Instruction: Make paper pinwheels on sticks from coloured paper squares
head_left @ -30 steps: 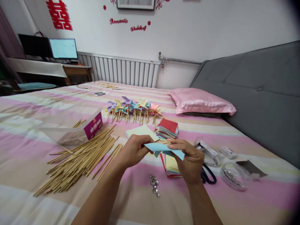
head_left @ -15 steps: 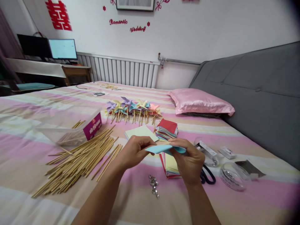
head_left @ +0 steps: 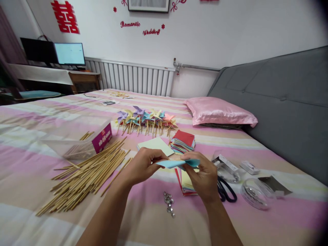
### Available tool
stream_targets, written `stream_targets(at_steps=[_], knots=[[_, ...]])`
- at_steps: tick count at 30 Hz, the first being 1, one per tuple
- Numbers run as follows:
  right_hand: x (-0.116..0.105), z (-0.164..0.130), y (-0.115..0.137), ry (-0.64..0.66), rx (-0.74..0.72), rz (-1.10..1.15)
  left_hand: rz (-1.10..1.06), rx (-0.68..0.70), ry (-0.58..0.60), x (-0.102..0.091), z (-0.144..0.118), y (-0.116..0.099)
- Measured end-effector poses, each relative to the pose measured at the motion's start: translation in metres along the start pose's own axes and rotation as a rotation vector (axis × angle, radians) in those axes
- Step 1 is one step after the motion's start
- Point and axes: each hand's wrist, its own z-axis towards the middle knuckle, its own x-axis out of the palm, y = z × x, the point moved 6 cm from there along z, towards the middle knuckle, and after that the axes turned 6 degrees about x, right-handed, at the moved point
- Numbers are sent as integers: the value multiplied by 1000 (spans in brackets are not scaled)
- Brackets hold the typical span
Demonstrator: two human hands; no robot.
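A light blue sheet of paper (head_left: 171,163) is held up between both hands above the bed, its right end curled over. My left hand (head_left: 146,166) pinches the left edge of it. With thumb and fingers my right hand (head_left: 204,176) grips the curled right part. Behind the paper lie a pale green paper sheet (head_left: 155,146) and a stack of coloured paper squares topped with red (head_left: 182,139). Partly hidden under my right hand is a pile of yellow and red paper (head_left: 188,183). Small silvery metal pieces (head_left: 168,204) lie in front.
Many wooden sticks (head_left: 88,177) spread at left beside a clear plastic box (head_left: 74,140). Finished paper pinwheels (head_left: 146,118) lie farther back. Dark-handled scissors (head_left: 227,191), a round clear container (head_left: 256,193) and small packs lie at right, below a pink pillow (head_left: 220,111).
Both hands have shifted slightly left with the blue paper. My right hand has moved a little closer to the left one, and the paper's right end looks more curled.
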Motion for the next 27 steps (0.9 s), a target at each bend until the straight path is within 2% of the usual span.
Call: stream_targets(at_steps=[11, 17, 23, 27], knots=[[6, -2, -2, 119, 34, -26, -17, -52, 32, 2, 0, 3], [12, -2, -4, 214, 110, -49, -61, -76, 73, 7, -1, 11], [8, -3, -23, 123, 247, -84, -184, -131, 57, 20, 5, 20], [1, 2, -30, 92, 325, -81, -273, -165, 112, 31, 9, 23]])
